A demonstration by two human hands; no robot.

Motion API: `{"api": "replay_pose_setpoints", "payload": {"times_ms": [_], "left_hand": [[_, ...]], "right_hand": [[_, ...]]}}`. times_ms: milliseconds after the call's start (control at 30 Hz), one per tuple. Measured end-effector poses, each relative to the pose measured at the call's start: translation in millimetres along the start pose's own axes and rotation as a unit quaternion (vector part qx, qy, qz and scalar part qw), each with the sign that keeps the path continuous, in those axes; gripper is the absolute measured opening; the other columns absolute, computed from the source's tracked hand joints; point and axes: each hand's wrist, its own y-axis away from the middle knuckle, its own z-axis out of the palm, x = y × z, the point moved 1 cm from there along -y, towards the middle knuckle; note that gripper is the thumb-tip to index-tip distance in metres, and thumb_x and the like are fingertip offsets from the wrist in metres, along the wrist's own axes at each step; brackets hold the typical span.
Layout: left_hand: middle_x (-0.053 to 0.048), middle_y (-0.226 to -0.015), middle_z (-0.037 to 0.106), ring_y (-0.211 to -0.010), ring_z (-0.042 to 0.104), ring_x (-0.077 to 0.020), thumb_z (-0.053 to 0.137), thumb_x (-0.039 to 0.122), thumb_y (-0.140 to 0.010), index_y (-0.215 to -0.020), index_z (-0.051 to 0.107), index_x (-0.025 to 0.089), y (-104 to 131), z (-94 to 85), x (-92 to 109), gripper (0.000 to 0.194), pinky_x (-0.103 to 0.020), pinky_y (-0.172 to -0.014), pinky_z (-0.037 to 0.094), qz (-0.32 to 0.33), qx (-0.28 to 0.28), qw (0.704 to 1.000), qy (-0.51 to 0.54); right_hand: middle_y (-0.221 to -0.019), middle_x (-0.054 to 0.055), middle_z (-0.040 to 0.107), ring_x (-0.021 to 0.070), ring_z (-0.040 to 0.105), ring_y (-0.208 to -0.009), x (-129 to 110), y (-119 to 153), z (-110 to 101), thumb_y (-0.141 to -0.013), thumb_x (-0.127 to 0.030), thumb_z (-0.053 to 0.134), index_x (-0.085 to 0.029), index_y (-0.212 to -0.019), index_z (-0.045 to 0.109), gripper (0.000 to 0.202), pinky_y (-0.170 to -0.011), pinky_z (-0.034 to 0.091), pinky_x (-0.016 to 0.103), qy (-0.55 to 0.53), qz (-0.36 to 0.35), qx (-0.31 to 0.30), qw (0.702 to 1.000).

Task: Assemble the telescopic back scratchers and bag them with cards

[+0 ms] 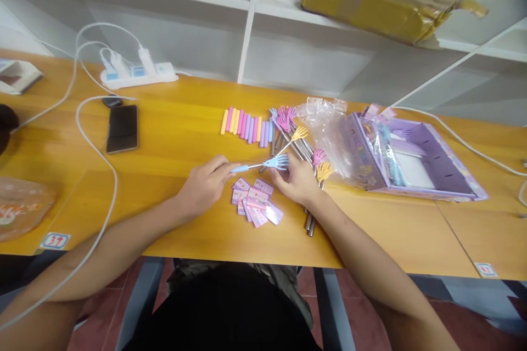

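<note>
My left hand (206, 184) is closed around the light blue handle of a back scratcher (275, 162), whose short metal shaft points right. Its blue claw reaches the gap between the thumb and fingers of my right hand (300, 180). That hand is cupped with the thumb apart; its fingers are partly hidden, and I see no grip on the claw. Beyond it lies a pile of metal-shafted back scratchers with pink, blue and yellow claws (300, 132). Loose colored handle sleeves (249, 127) lie in a row behind. Small pink-purple cards (257, 198) are heaped between my forearms.
Clear plastic wrapping (327, 129) lies beside an open purple box (448, 153) on the right. A phone (122, 129), a power strip (140, 75) and white cables are at the left. A taped carton (379, 0) sits on the shelf above.
</note>
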Motion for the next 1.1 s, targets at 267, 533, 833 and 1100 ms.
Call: {"api": "replay_pose_setpoints", "payload": {"times_ms": [267,533,833,1100], "left_hand": [[-0.008,-0.112,0.070,-0.098,0.070,-0.0183,0.046,0.029,-0.113,-0.135,0.067,0.020,-3,-1.1,-1,0.032,-0.031,-0.087,0.057,-0.019,-0.019,0.998,0.057],[-0.009,-0.121,0.070,-0.104,0.072,-0.0231,0.046,0.040,-0.113,-0.142,0.059,0.020,-13,-10.7,-4,0.037,-0.034,-0.088,0.056,-0.044,-0.128,0.990,-0.036],[-0.006,-0.108,0.071,-0.091,0.070,-0.0204,0.048,0.029,-0.112,-0.126,0.069,0.022,-3,-18.6,27,0.026,-0.029,-0.076,0.052,0.080,-0.217,0.968,-0.096],[-0.011,-0.116,0.076,-0.094,0.074,-0.0256,0.049,0.032,-0.112,-0.136,0.061,0.018,24,-4.8,66,0.030,-0.036,-0.074,0.059,0.141,-0.185,0.967,-0.104]], "right_hand": [[-0.065,-0.001,0.059,0.0184,0.054,-0.057,9,-5,-12,-0.105,-0.049,0.055,-0.023,-0.089,0.055,0.030,-0.058,0.037,0.031,-0.035,-0.037,-0.014,0.999],[-0.104,0.008,0.073,0.0200,0.068,-0.087,-3,-22,-42,-0.111,-0.034,0.055,-0.023,-0.115,0.069,0.019,-0.077,0.052,0.032,-0.055,-0.186,-0.042,0.980],[-0.100,0.008,0.072,0.0202,0.070,-0.089,-43,39,-39,-0.111,-0.034,0.057,-0.019,-0.110,0.070,0.020,-0.081,0.054,0.032,0.040,-0.223,-0.113,0.967],[-0.096,0.008,0.071,0.0210,0.068,-0.086,-65,82,-38,-0.110,-0.018,0.052,-0.018,-0.114,0.067,0.016,-0.078,0.053,0.033,0.108,-0.205,-0.099,0.968]]}}
